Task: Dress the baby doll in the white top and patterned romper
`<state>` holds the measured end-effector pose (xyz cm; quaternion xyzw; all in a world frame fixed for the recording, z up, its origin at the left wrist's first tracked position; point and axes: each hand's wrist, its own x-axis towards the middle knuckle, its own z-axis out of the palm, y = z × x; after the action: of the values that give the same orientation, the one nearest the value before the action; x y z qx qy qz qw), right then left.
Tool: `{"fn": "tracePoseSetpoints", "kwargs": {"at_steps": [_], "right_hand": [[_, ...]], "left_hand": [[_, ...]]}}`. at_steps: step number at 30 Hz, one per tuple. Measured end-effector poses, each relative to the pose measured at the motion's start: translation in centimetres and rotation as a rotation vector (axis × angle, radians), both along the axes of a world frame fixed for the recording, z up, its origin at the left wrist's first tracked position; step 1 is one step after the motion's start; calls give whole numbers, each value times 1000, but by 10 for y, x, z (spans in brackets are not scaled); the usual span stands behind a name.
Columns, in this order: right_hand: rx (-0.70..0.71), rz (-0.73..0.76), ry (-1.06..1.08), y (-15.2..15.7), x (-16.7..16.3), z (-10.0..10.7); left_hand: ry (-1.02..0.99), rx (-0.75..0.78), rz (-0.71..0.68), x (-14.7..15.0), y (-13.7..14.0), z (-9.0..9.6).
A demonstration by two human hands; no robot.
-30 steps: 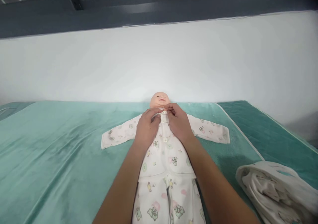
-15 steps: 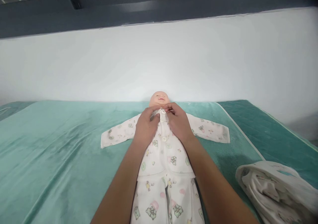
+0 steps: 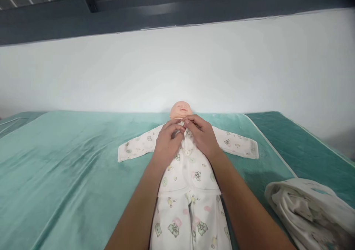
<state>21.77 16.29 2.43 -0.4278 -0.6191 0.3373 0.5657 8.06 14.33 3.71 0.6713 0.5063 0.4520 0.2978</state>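
The left hand [image 3: 168,139] has closed toward the right hand [image 3: 203,136], both now pinching the shirt [image 3: 183,172] near the sheet [image 3: 83,161]'s far edge.

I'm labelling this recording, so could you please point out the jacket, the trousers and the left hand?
Jacket [image 3: 183,172]: head view, on its lower front.
Trousers [image 3: 173,220]: head view, on the leg at the picture's left.
Left hand [image 3: 167,141]: head view, on the back of the hand.
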Motion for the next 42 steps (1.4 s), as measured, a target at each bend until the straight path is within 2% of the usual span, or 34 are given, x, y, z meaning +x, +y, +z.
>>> {"fn": "tracePoseSetpoints", "kwargs": {"at_steps": [10, 18, 24, 29, 35, 42], "right_hand": [[82, -106, -173, -7, 1, 0], [143, -110, -303, -22, 19, -11], [-10, -55, -120, -36, 16, -18], [-101, -12, -7, -32, 18, -21], [-127, 74, -86, -26, 25, -13], [-141, 112, -129, -27, 26, -8]], "left_hand": [[139, 44, 17, -4, -17, -5], [82, 26, -3, -7, -13, -4], [13, 37, -37, -9, -12, -5], [8, 10, -18, -8, -11, -4], [-10, -15, 20, -6, -8, -4], [-103, -69, -14, -9, -8, -6]]}}
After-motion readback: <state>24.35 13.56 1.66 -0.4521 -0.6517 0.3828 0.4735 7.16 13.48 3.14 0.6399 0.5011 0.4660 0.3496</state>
